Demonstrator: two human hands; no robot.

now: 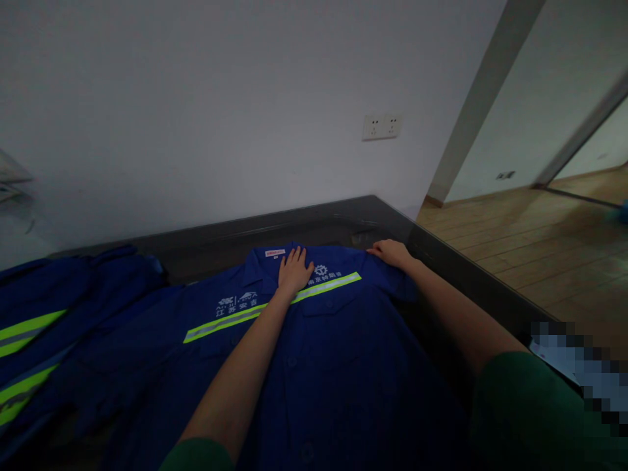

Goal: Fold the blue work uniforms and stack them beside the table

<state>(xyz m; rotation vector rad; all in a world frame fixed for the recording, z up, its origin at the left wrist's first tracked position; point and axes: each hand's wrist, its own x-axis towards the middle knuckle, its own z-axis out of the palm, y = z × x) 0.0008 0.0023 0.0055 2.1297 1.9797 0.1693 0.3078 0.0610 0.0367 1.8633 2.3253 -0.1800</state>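
Observation:
A dark blue work shirt (pixel 318 353) lies spread face up, buttoned, with a yellow-green and silver reflective stripe across its chest and white lettering above it. My left hand (pixel 294 269) rests flat beside the shirt's collar, its fingers spread over the cloth. At the shoulder seam on the right side, my right hand (pixel 392 252) has its fingers curled closed on the fabric, thumb and fingertips together. The short sleeve hangs just below that hand. The lower part of the shirt fades into shadow.
More dark blue garments (pixel 88 288) with reflective stripes lie piled at the left. The dark table (pixel 235 235) has a raised edge and stands against a white wall with a power socket (pixel 381 127). Wooden floor (pixel 515 242) lies to the right. A pixelated patch covers something at lower right.

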